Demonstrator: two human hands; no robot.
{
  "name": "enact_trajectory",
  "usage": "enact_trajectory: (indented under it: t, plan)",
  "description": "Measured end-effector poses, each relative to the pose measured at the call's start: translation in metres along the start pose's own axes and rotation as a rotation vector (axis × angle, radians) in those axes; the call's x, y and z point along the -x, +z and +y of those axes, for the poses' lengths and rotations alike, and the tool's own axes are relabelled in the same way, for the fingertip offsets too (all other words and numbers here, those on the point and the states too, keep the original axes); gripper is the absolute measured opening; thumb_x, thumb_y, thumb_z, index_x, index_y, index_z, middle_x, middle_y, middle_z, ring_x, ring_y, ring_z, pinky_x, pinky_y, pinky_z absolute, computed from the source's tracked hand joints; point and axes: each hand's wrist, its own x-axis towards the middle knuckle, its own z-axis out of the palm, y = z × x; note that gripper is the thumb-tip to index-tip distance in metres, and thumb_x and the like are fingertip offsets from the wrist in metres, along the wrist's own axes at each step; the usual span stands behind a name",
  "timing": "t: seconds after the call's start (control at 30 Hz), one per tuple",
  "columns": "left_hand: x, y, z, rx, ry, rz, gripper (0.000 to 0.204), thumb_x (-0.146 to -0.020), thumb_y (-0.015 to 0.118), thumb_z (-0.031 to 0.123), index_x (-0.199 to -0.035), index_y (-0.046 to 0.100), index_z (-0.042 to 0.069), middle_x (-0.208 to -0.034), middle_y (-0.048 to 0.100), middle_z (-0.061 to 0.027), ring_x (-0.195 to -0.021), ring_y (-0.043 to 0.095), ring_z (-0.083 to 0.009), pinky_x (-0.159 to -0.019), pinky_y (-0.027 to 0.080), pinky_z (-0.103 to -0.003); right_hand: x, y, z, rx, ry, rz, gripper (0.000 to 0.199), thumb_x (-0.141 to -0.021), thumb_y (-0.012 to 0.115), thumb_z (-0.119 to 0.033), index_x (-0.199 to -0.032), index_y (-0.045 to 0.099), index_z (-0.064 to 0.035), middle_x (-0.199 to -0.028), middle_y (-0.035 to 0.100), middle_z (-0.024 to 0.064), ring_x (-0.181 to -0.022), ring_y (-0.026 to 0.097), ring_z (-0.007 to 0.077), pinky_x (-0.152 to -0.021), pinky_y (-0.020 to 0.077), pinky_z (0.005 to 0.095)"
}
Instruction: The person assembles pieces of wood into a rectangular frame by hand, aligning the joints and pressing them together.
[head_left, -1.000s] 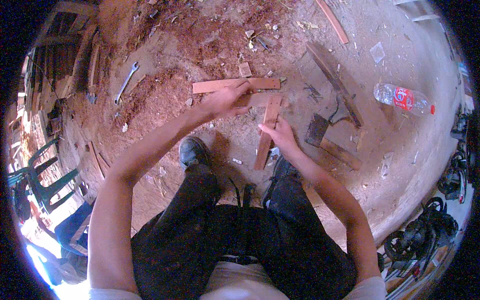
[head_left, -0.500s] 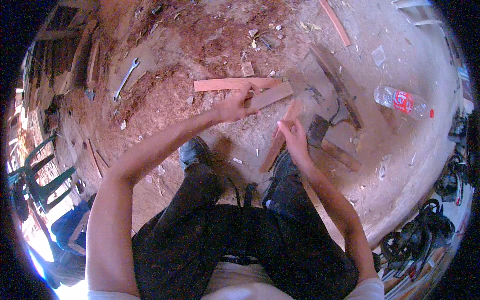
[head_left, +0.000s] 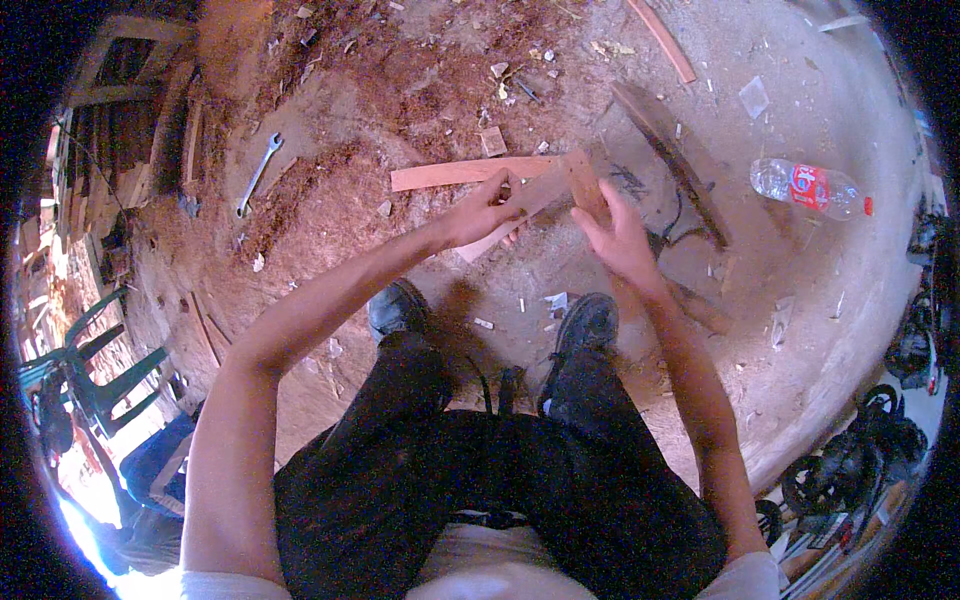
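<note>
My left hand (head_left: 487,212) is closed around a flat wooden strip (head_left: 542,198), which slants up to the right above the ground. In my right hand (head_left: 622,236) is a second, browner wooden strip (head_left: 579,174); my palm and fingers hide its lower part. The upper end of this strip overlaps the far end of the left one, so the two form a corner. Just beyond my left hand, a reddish wooden strip (head_left: 440,174) lies on the ground, its right end running behind the held pieces.
A wrench (head_left: 259,175) lies at the left. A small wood block (head_left: 493,141) sits beyond the strips. A long dark board (head_left: 672,160) and a clear bottle with a red label (head_left: 838,194) lie at the right. A green plastic chair (head_left: 110,375) stands far left.
My right hand has moved forward with its strip, bringing that strip's end against the left one's far end. The strip in my left hand now shows below the hand too.
</note>
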Motion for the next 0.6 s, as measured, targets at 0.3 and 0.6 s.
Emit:
enact_trajectory:
  t: [0.3,0.6]
  plan:
    - [0.005,-0.017,0.010,-0.288,0.107,0.018,0.032,-0.087,0.054,0.013,-0.116,0.044,0.006,-0.094,0.059,-0.0109,-0.076,0.058,-0.0162,-0.059,0.050,-0.030,-0.027,-0.064,-0.012,0.441,-0.202,-0.287,0.058,-0.077,0.067,-0.020,-0.131,0.048,-0.0182,-0.118,0.054,0.0179,-0.097,0.058,0.0384,-0.081,0.0494,0.0427]
    - [-0.007,-0.046,0.007,-0.630,0.407,-0.074,0.034,-0.082,0.056,0.021,-0.112,0.054,0.005,-0.103,0.061,-0.0153,-0.098,0.059,-0.0253,-0.085,0.046,-0.038,-0.020,-0.061,-0.016,0.482,-0.208,-0.482,0.054,-0.077,0.066,-0.023,-0.129,0.052,-0.0209,-0.111,0.057,0.0158,-0.093,0.059,0.0362,-0.080,0.0499,0.0414]
